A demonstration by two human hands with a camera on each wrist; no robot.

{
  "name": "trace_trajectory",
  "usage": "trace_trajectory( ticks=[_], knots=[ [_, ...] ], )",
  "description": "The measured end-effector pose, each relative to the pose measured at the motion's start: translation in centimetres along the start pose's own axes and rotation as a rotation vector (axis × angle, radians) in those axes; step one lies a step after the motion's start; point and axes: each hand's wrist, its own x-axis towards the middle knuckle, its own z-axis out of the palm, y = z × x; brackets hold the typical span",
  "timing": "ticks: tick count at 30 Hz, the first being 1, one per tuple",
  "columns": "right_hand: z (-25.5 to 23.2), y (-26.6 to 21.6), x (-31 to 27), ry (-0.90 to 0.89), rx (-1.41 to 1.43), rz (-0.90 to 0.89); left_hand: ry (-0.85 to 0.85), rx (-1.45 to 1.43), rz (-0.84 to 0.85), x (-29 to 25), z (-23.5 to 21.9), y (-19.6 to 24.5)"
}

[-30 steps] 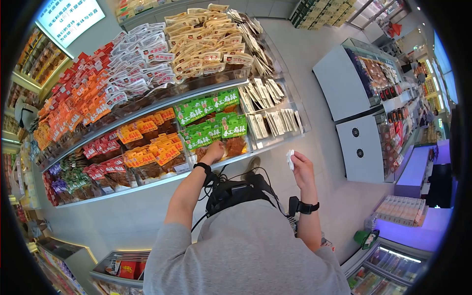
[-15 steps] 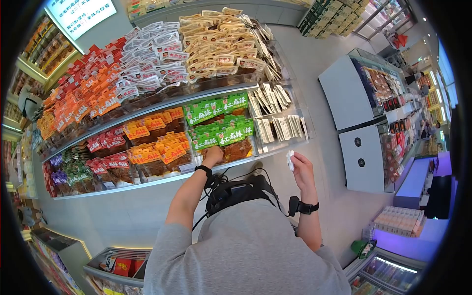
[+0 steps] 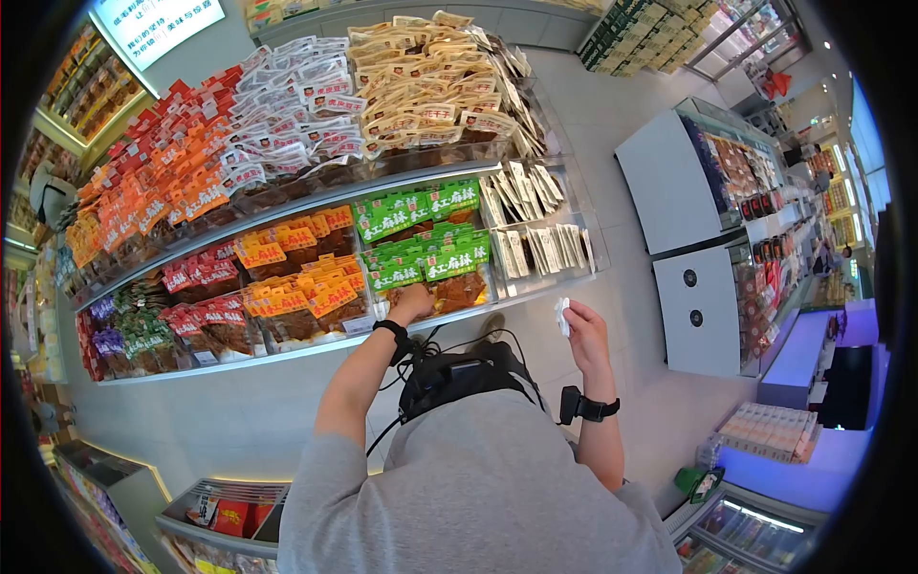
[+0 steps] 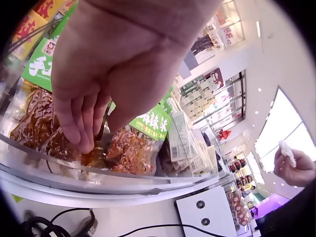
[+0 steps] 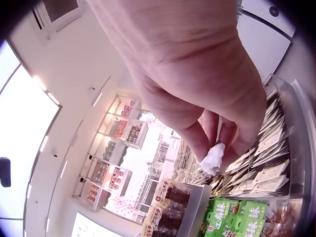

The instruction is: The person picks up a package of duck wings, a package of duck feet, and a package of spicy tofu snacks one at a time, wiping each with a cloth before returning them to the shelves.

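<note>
My left hand (image 3: 413, 302) reaches down to the front of a bin of green-labelled snack packets (image 3: 457, 258). In the left wrist view its fingers (image 4: 81, 128) are fairly straight and point down, with the tips against the clear, brown-filled part of a packet (image 4: 42, 121). The thumb is apart from them, near another packet (image 4: 132, 150). Out to the right of the shelf, my right hand (image 3: 588, 335) is raised and pinches a crumpled white tissue (image 5: 213, 159) between thumb and fingertips.
Orange-labelled packets (image 3: 311, 292) fill the bins to the left, pale upright packets (image 3: 545, 251) those to the right. Heaped bags (image 3: 416, 91) lie on the upper tier. A shelf lip (image 3: 287, 356) runs along the front. Black cables (image 3: 411, 359) hang at the waist. A grey display case (image 3: 703, 311) stands right.
The shelf has shifted slightly within the head view. My left hand stays at the green-labelled packets with a small shift. My right hand keeps the tissue raised.
</note>
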Motion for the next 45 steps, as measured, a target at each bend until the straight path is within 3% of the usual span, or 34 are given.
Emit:
trace_trajectory(
  ticks=[7,10,14,22,26,29,31,32,34,35,37,38,40,43,44,45],
  knots=[
    [-0.8,0.6,0.1,-0.002,0.031,0.011,0.135,-0.152,0.092,-1.4,-5.2,-1.1],
    [0.1,0.3,0.2,-0.007,0.039,0.031,0.094,-0.176,0.126,-0.7,-3.7,-2.3],
    [0.4,0.3,0.6,-0.042,0.005,0.022,-0.023,-0.249,0.12,-1.8,-2.1,-0.3],
    [-1.5,-0.3,-0.5,0.028,-0.044,0.023,-0.07,-0.101,0.132,3.7,3.6,0.3],
    [-3.1,-0.7,-0.9,0.093,-0.034,0.015,-0.092,-0.027,0.035,1.0,1.9,4.6],
    [-3.7,-0.7,-0.7,0.101,-0.02,0.016,0.023,0.042,0.001,-0.3,2.0,5.2],
    [-4.0,-0.7,-0.4,0.086,-0.013,0.01,0.191,-0.127,-0.018,-0.7,2.0,4.5],
    [-3.5,-1.1,-0.4,0.091,-0.028,0.023,0.19,-0.125,-0.018,-0.4,2.0,4.2],
    [-3.1,-1.3,0.0,0.094,-0.042,0.037,0.263,-0.481,-0.017,0.3,2.0,3.5],
    [-3.0,-1.3,0.2,0.073,-0.043,0.048,0.264,-0.48,-0.021,0.4,1.9,3.4],
    [-2.6,-1.2,0.6,0.045,-0.044,0.061,0.463,-0.495,0.236,0.7,1.4,3.0],
    [-2.2,-1.3,0.8,0.036,-0.052,0.063,0.466,-0.495,0.232,0.6,1.0,3.0],
    [-1.8,-1.3,0.9,0.023,-0.063,0.066,0.29,-0.498,0.413,0.5,0.3,3.2],
    [-1.6,-1.0,1.4,-0.014,-0.076,0.055,0.16,-0.393,0.34,-0.2,-0.6,4.6],
    [-1.6,-0.9,1.4,-0.017,-0.075,0.055,0.163,-0.393,0.339,0.1,-0.5,4.7],
    [-1.5,-0.7,1.4,-0.021,-0.074,0.054,0.274,-0.323,0.346,0.4,-0.3,5.0]
  ],
)
